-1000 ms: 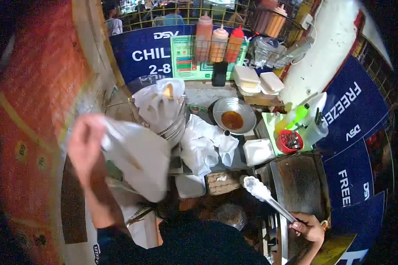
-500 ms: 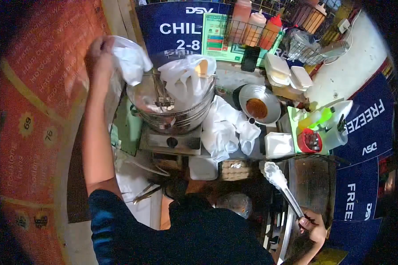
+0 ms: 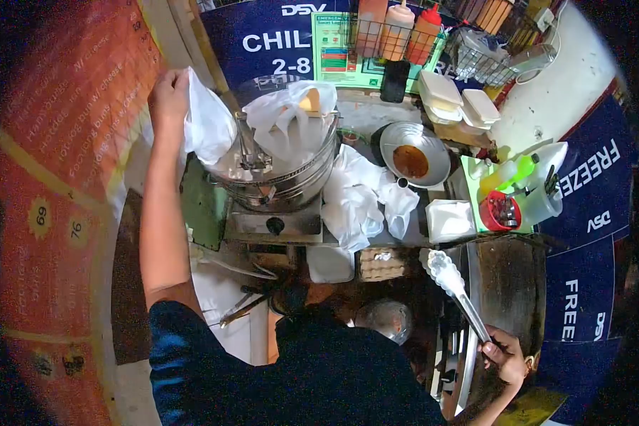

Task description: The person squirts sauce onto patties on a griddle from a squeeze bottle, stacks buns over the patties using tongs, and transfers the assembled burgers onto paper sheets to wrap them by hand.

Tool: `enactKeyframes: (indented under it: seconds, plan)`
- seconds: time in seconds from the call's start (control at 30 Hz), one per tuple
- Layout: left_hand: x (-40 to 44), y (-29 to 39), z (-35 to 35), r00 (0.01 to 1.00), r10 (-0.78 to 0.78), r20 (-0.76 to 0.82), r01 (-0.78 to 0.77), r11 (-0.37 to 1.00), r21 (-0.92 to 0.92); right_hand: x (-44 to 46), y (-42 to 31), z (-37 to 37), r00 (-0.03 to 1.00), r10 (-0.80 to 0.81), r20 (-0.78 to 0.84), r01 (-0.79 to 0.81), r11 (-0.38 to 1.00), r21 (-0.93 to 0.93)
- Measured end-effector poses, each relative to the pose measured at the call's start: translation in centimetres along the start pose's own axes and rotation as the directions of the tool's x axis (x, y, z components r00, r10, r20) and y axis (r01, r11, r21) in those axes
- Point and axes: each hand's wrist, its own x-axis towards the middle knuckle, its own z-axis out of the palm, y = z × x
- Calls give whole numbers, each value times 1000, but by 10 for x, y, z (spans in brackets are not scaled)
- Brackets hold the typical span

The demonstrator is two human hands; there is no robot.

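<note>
My left hand (image 3: 169, 106), raised at the upper left, is closed on the top of a white plastic bag (image 3: 209, 124). The bag hangs beside the rim of a round metal pot (image 3: 284, 192). Over the pot's far side lies another white plastic bag (image 3: 284, 131) with something yellowish in it. A metal clip-like fitting (image 3: 252, 153) stands at the pot's rim. At the lower right my right hand (image 3: 505, 357) grips metal tongs (image 3: 468, 302) by the handle. Their scalloped heads point up and away from me, over the dark counter area.
The pot stands on a stove (image 3: 302, 221). More white plastic bags (image 3: 355, 199), a pan with brown liquid (image 3: 437, 160), a white box (image 3: 451, 220) and a red cup (image 3: 500, 213) line the counter. Sauce bottles (image 3: 397, 32) sit in a wire rack behind. An egg carton (image 3: 381, 264) lies below.
My left hand has shifted slightly right and down with the white bag, which hangs straighter. The tongs remain in my right hand. The whole view has shifted a little.
</note>
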Motion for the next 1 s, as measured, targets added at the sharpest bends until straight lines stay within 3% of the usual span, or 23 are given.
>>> enactKeyframes:
  seconds: [0.17, 0.2, 0.23, 0.3, 0.4, 0.57, 0.63, 0.73, 0.8, 0.87, 0.9, 0.97, 1.0]
  plan:
    - [0, 5, -2, 998, 12, -61, -9, 999, 50, -1, 8, -1, 1000, 14, -3, -14, 1000, 27]
    - [-5, 19, -9, 983, -183, 18, 184, 981, -60, -2, 11, -2, 1000, 13, -6, -13, 1000, 24]
    - [-4, 11, -7, 983, -182, 21, 183, 981, -59, -2, 13, -2, 1000, 12, -9, -12, 1000, 22]
    - [1, -9, -1, 999, -15, 40, 20, 993, -113, -2, 17, -3, 1000, 13, -3, -13, 999, 32]
    - [-15, 23, -7, 983, 109, 148, -84, 983, -165, -4, 14, 0, 1000, 10, 12, -11, 998, 64]
    - [-31, 64, -8, 956, 190, 226, -139, 965, -221, -9, 7, 2, 1000, 5, -5, -5, 999, 43]
    - [-38, 73, -15, 881, 246, 403, -194, 967, -166, -9, 12, 1, 1000, -17, -13, 17, 1000, 25]
    - [-48, 81, -19, 836, 236, 495, -173, 970, -171, -9, 14, 3, 1000, -17, -22, 18, 998, 56]
    - [-58, 73, -9, 863, 259, 433, -170, 958, -232, -11, 21, -4, 1000, -21, -16, 22, 994, 108]
    - [-74, 124, -21, 913, 382, 143, -373, 924, -87, -20, 30, -10, 992, 27, -122, -14, 994, 104]
    - [-85, 148, -25, 902, 403, 152, -383, 912, -145, -26, 35, -9, 982, 52, -182, -28, 991, 132]
    - [-109, 198, -29, 937, 206, 281, -114, 943, -311, -36, 66, -9, 907, 135, -398, -25, 963, 269]
    - [-121, 209, -14, 879, 401, 258, -278, 871, -406, -45, 61, -14, 921, 147, -360, 5, 921, 391]
